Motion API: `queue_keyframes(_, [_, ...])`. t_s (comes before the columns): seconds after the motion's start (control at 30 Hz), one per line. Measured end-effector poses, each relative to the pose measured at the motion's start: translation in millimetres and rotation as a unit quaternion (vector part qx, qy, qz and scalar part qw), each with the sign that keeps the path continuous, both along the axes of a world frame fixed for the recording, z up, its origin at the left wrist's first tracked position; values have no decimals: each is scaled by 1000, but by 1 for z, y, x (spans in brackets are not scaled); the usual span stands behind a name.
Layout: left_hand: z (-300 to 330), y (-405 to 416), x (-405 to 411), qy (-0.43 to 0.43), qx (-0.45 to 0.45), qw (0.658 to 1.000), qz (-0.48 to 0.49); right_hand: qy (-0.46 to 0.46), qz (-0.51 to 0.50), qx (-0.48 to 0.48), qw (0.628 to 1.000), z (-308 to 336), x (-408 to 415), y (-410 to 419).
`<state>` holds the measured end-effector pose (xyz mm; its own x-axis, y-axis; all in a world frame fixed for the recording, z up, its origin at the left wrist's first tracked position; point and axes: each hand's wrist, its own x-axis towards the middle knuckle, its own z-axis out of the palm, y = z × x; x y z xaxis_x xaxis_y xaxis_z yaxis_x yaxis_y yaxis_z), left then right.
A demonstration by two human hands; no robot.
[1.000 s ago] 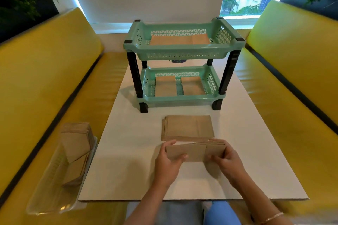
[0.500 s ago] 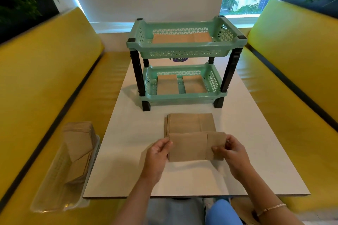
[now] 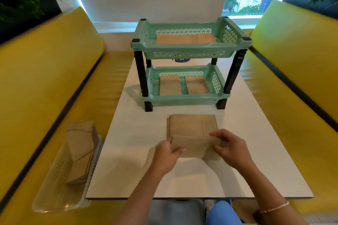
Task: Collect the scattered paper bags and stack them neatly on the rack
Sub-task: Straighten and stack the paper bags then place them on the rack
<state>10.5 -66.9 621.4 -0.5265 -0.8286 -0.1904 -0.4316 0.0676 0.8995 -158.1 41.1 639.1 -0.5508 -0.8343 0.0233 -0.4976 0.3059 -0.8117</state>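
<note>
Both hands hold a flat brown paper bag [image 3: 190, 147] over the white bench [image 3: 139, 175]: the left hand [image 3: 167, 157] has it in its grip at one edge, the right hand [image 3: 231, 149] pinches the other. It overlaps a stack of brown paper bags [image 3: 192, 124] before the mint-green two-tier plastic rack [image 3: 186, 53].

You hold a flat brown paper bag [image 3: 190, 145] overlapping the near edge of a neat bag stack [image 3: 192, 124] lying just in front of the green two-tier rack [image 3: 184, 53], whose tiers both carry flat bags.
</note>
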Motion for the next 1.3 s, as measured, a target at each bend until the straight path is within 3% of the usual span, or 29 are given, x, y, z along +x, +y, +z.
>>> queue_keyframes(0.1, [48,-5,-2,37,-91,995,-6,64,27,37,997,10,-7,-3])
queue_keyframes(0.2, [75,-5,-15,215,-59,975,13,-40,1,26,999,5,-5,-7])
queue_keyframes(0.27, [68,0,-25,271,10,962,21,-109,-31,5,994,-6,6,-9])
queue_keyframes(0.37, [22,14,-39,185,82,979,6,-137,-76,-5,988,-27,28,-10])
queue_keyframes(0.47, [-12,28,-43,62,63,996,27,-141,-96,-43,984,-30,43,-12])
queue_keyframes(0.73, [-3,31,-47,60,-22,996,65,-107,-86,-79,987,-16,44,-16])
queue_keyframes(0.93, [-16,33,-33,-54,-56,997,-14,-132,-80,-56,986,-23,39,-13])
queue_keyframes(1.07, [12,14,-26,-92,-158,981,-69,-159,-110,-140,971,1,9,-10])
queue_keyframes(1.17, [34,-2,-15,-94,-172,976,-90,-145,-94,-130,976,15,-16,1])
queue_keyframes(1.3, [32,-3,-9,77,-47,996,11,-142,-90,-77,983,1,-17,15])
